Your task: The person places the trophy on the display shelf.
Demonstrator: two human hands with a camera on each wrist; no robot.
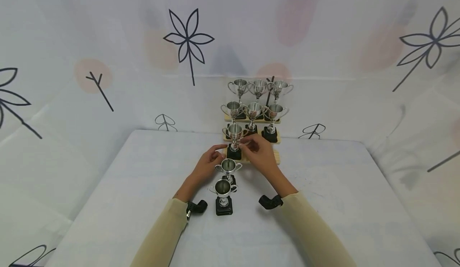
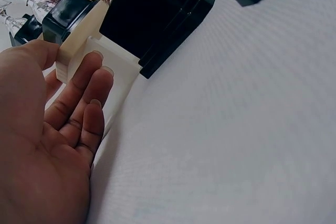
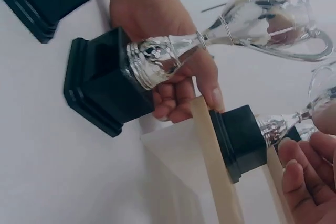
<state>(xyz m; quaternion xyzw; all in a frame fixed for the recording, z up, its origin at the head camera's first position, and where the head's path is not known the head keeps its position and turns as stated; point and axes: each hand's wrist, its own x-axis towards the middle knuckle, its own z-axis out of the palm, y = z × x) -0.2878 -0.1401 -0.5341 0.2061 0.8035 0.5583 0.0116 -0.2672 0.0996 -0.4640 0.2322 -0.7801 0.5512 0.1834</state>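
Observation:
A small silver trophy cup (image 1: 235, 132) on a black base stands at the left end of the lowest step of a tiered wooden stand (image 1: 276, 157). My right hand (image 1: 259, 152) pinches this trophy low on its stem, just above the base. At the step's left end, my left hand (image 1: 206, 164) grips the board's edge, its other fingers curled in front of the white panel (image 2: 118, 72) below. Two more trophies stand on the table in front: a nearer trophy (image 1: 223, 197) and one behind it (image 1: 229, 167), partly overlapped in the head view.
The stand's middle step carries three trophies, including one at its right (image 1: 274, 113); the top step holds three more, one in the middle (image 1: 258, 88). A white cloth covers the table (image 1: 143, 187). Behind rises a white patterned backdrop (image 1: 125, 39).

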